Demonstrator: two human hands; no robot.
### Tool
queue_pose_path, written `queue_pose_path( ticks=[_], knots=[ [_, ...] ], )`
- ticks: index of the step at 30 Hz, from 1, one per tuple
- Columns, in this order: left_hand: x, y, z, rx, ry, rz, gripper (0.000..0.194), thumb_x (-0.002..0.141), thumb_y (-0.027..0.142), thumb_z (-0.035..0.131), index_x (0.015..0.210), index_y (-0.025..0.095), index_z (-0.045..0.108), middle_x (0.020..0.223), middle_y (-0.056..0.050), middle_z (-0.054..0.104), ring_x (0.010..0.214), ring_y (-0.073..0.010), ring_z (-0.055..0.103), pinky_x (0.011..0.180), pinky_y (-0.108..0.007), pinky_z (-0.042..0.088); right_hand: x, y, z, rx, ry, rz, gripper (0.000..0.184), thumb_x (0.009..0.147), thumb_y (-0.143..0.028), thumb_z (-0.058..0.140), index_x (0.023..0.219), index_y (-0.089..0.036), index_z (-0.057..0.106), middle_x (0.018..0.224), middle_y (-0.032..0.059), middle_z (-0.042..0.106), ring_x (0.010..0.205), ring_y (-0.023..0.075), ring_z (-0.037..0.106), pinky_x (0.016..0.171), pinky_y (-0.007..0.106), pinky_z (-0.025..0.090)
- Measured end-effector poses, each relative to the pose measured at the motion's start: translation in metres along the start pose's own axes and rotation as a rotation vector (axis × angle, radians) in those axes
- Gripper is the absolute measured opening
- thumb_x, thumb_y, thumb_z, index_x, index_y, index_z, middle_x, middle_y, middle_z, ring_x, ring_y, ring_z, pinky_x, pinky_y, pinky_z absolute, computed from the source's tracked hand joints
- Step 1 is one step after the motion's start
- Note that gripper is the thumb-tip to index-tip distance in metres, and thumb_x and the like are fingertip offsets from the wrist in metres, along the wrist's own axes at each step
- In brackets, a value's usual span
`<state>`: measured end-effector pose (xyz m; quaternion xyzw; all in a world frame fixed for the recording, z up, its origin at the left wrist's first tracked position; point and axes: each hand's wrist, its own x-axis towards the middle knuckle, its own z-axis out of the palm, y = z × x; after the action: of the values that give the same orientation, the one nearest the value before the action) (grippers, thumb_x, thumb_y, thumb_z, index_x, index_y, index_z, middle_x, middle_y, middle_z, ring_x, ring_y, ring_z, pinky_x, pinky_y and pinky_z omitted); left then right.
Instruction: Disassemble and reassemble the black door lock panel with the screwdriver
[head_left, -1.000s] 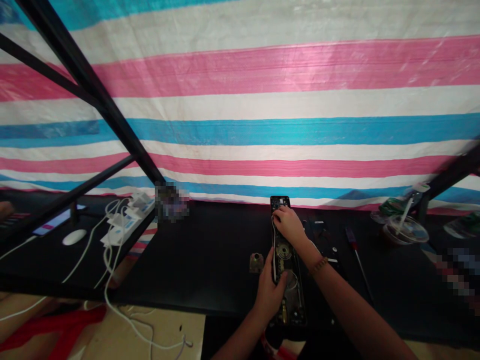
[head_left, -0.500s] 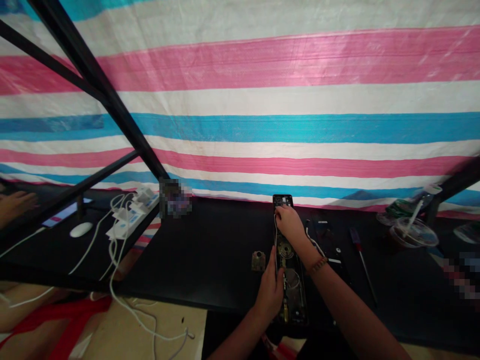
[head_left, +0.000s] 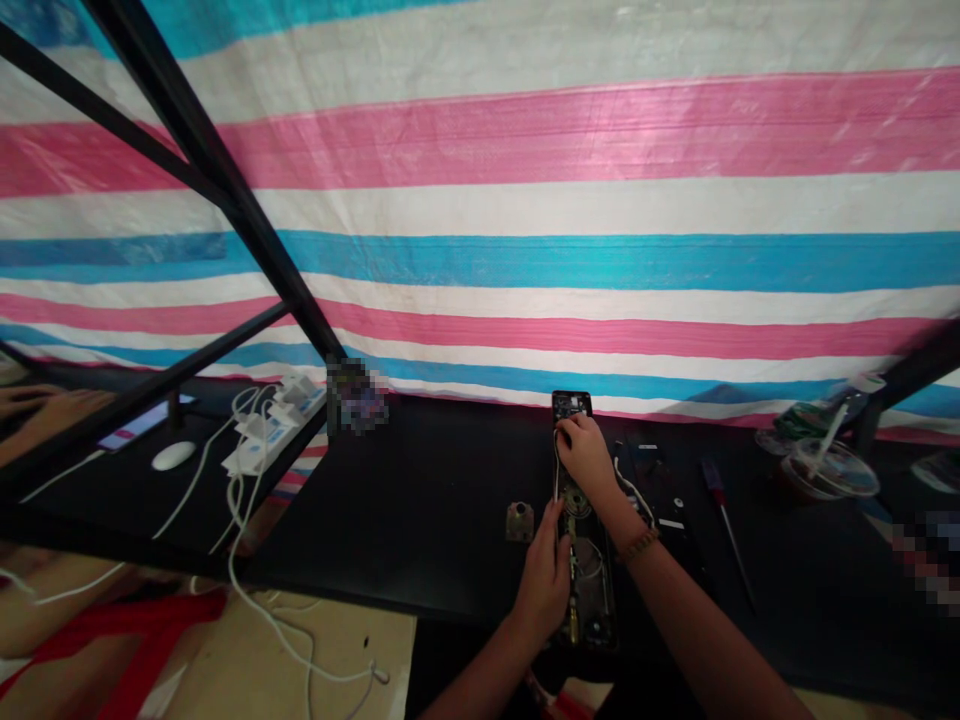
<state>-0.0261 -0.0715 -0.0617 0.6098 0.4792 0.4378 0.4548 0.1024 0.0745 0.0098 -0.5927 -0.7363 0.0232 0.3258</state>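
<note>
Hands work over a long black lock housing (head_left: pixel 598 600) lying on a black table (head_left: pixel 420 520). The left hand (head_left: pixel 541 572), fingers curled, grips the housing's edge beside a white wire (head_left: pixel 556 470), while the right hand (head_left: pixel 589 460), a beaded bracelet (head_left: pixel 639 546) at its wrist, closes over the top end. A small metal plate (head_left: pixel 519 521) sits just left of the housing, a screwdriver (head_left: pixel 726 540) well right of it.

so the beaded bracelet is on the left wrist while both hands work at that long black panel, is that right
No, the beaded bracelet is on the wrist of the right hand, not the left hand; the head view shows it. Both hands are at the long black panel, as you said.
</note>
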Motion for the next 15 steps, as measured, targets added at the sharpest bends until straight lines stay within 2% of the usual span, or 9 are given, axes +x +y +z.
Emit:
queue_pose_path(
  ticks=[3, 5, 7, 10, 12, 15],
  knots=[
    [-0.001, -0.001, 0.002, -0.005, 0.031, -0.015, 0.056, 0.105, 0.039, 0.034, 0.156, 0.016, 0.032, 0.160, -0.014, 0.041, 0.148, -0.0234, 0.038, 0.124, -0.043, 0.028, -0.018, -0.003, 0.000, 0.016, 0.156, -0.007, 0.015, 0.091, -0.018, 0.056, 0.096, -0.017, 0.070, 0.111, 0.0145, 0.064, 0.107, 0.0283, 0.057, 0.094, 0.042, 0.047],
    [-0.001, -0.001, 0.003, -0.018, 0.040, -0.016, 0.056, 0.106, 0.039, 0.032, 0.156, 0.014, 0.031, 0.160, -0.015, 0.040, 0.149, -0.0229, 0.037, 0.124, -0.041, 0.028, -0.034, -0.007, -0.001, -0.010, 0.190, -0.014, 0.013, 0.091, -0.020, 0.057, 0.089, -0.018, 0.070, 0.118, 0.0163, 0.062, 0.115, 0.0312, 0.054, 0.100, 0.047, 0.046],
    [0.000, -0.001, 0.003, -0.031, 0.039, -0.009, 0.055, 0.106, 0.039, 0.032, 0.155, 0.014, 0.033, 0.160, -0.015, 0.041, 0.148, -0.0231, 0.038, 0.124, -0.041, 0.027, -0.049, -0.010, -0.001, -0.044, 0.153, -0.026, 0.016, 0.092, -0.020, 0.055, 0.086, -0.018, 0.070, 0.129, 0.0175, 0.058, 0.124, 0.0337, 0.049, 0.105, 0.052, 0.043],
    [0.001, 0.002, 0.001, -0.034, 0.041, 0.007, 0.054, 0.105, 0.039, 0.033, 0.153, 0.015, 0.036, 0.159, -0.015, 0.041, 0.148, -0.0241, 0.038, 0.124, -0.042, 0.027, -0.063, -0.014, -0.002, -0.049, 0.096, -0.028, 0.017, 0.090, -0.019, 0.054, 0.094, -0.018, 0.071, 0.145, 0.0170, 0.049, 0.138, 0.0357, 0.040, 0.110, 0.054, 0.039],
    [0.002, 0.004, 0.000, -0.038, 0.043, 0.008, 0.053, 0.105, 0.039, 0.034, 0.153, 0.016, 0.036, 0.159, -0.015, 0.042, 0.147, -0.0248, 0.039, 0.123, -0.043, 0.029, -0.066, -0.015, -0.003, -0.021, 0.069, -0.018, 0.019, 0.089, -0.019, 0.055, 0.096, -0.019, 0.072, 0.150, 0.0157, 0.045, 0.142, 0.0359, 0.035, 0.112, 0.055, 0.037],
    [0.002, 0.006, -0.001, -0.045, 0.040, 0.004, 0.052, 0.105, 0.039, 0.034, 0.152, 0.015, 0.037, 0.157, -0.016, 0.044, 0.145, -0.0253, 0.041, 0.122, -0.044, 0.031, -0.064, -0.014, -0.002, 0.035, 0.038, 0.022, 0.017, 0.087, -0.018, 0.056, 0.088, -0.019, 0.073, 0.152, 0.0144, 0.044, 0.143, 0.0362, 0.034, 0.114, 0.055, 0.035]
  ],
)
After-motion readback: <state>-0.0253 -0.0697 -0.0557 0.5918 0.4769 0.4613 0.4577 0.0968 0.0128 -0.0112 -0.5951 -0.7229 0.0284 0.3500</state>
